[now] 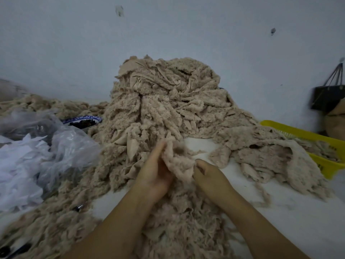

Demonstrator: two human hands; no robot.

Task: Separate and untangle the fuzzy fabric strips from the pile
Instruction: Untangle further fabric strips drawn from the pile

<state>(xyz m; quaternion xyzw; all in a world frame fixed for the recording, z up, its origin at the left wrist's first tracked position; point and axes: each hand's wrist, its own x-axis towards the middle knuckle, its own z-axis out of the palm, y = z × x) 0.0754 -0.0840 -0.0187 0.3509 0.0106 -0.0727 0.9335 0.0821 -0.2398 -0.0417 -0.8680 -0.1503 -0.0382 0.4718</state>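
A tall pile of beige fuzzy fabric strips (164, 101) rises at the middle of the white table against the wall. More strips spread toward me and lie under my forearms. One fuzzy strip (179, 161) hangs between my hands. My left hand (156, 171) holds its left edge, fingers reaching up along the cloth. My right hand (207, 172) grips its lower right edge with curled fingers.
Crumpled clear plastic bags with white scraps (37, 157) lie at the left. A blue-rimmed bowl (82, 121) with dark contents sits behind them. A yellow plastic basket (321, 144) stands at the right with strips over it. A dark bag (328, 94) hangs on the wall.
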